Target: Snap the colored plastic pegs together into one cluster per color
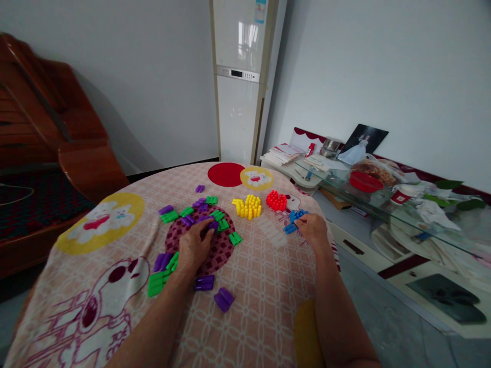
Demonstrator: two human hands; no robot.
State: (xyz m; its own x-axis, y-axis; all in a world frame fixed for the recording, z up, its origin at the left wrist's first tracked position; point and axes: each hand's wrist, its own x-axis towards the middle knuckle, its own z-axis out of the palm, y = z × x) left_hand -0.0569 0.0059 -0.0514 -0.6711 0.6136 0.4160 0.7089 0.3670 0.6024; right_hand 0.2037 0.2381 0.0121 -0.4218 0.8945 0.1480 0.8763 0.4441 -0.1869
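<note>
My left hand (197,243) reaches into a scatter of green and purple plastic blocks, its thumb and fingers closed round a purple block (213,224). Loose green blocks (235,238) and purple blocks (223,299) lie around it on the cloth. On the right, my right hand (313,229) pinches at the edge of a small group of blue blocks (293,221); its fingertips partly hide the piece there. Left of that group stand a cluster of red blocks (276,201) and a cluster of yellow blocks (248,207), neither touched by a hand.
A patterned cloth (261,306) covers the rounded table. To the right stands a glass-topped cabinet (383,214) with papers, a red bowl (365,182), a paper cup (402,194) and bags. A wooden chair (86,138) is at the left, a tall white appliance (238,112) behind.
</note>
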